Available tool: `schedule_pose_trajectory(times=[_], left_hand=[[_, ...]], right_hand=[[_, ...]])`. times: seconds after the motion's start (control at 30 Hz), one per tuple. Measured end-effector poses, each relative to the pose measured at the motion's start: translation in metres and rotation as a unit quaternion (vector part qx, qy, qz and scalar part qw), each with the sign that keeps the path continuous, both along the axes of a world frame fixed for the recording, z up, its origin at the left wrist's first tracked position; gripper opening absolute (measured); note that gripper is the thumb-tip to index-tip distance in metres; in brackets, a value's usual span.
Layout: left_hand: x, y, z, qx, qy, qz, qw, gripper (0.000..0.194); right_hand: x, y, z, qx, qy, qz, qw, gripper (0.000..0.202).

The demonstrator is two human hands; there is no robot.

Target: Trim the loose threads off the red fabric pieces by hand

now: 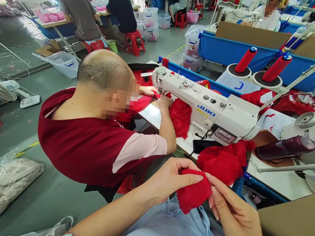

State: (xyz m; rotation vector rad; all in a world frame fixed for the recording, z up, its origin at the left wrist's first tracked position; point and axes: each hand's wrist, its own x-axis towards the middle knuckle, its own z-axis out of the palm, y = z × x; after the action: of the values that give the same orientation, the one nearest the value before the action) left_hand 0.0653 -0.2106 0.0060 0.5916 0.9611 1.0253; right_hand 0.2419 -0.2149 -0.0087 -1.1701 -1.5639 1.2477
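A small piece of red fabric (193,194) hangs between my two hands, just above my lap. My left hand (176,177) grips its upper left side, the thumb lying flat across the cloth. At the upper right edge, my right hand (226,204) pinches the fabric between thumb and index finger. Beyond my hands, a heap of red fabric (222,161) rests on the sewing table beside a white sewing machine (204,105). More red cloth (179,117) is bunched under the machine's arm.
Close on my left, a co-worker in a dark red shirt (87,142) guides red cloth at the machine. Two red thread cones (245,60) stand behind it. A cardboard box (297,222) is at my right. A plastic bag of pale material (7,185) lies on the floor.
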Motion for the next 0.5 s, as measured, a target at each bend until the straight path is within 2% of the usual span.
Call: schedule_pose_trajectory(times=[0.1, 0.3, 0.33, 0.4, 0.47, 0.5], left_hand=[[-0.001, 0.0, -0.001, -0.001, -0.004, -0.004, 1.0, 0.031], [-0.001, 0.0, 0.005, 0.062, 0.057, -0.006, 0.996, 0.024], [-0.001, 0.0, 0.005, 0.074, 0.078, -0.008, 0.994, 0.022], [-0.001, 0.001, 0.006, 0.104, 0.131, -0.015, 0.986, 0.015], [-0.001, 0.001, 0.007, 0.14, 0.188, -0.033, 0.972, 0.008], [-0.001, 0.001, 0.007, 0.157, 0.211, -0.047, 0.964, 0.006]], right_hand=[[-0.001, 0.0, -0.002, -0.131, 0.087, -0.019, 0.987, 0.028], [-0.009, 0.007, 0.014, -0.278, 0.26, -0.024, 0.924, 0.027], [-0.009, 0.007, 0.014, -0.276, 0.262, -0.025, 0.924, 0.027], [-0.009, 0.008, 0.012, -0.212, 0.214, -0.039, 0.953, 0.026], [-0.007, 0.006, 0.008, -0.091, 0.112, -0.067, 0.987, 0.018], [-0.007, 0.005, 0.007, -0.027, 0.063, -0.08, 0.994, 0.013]])
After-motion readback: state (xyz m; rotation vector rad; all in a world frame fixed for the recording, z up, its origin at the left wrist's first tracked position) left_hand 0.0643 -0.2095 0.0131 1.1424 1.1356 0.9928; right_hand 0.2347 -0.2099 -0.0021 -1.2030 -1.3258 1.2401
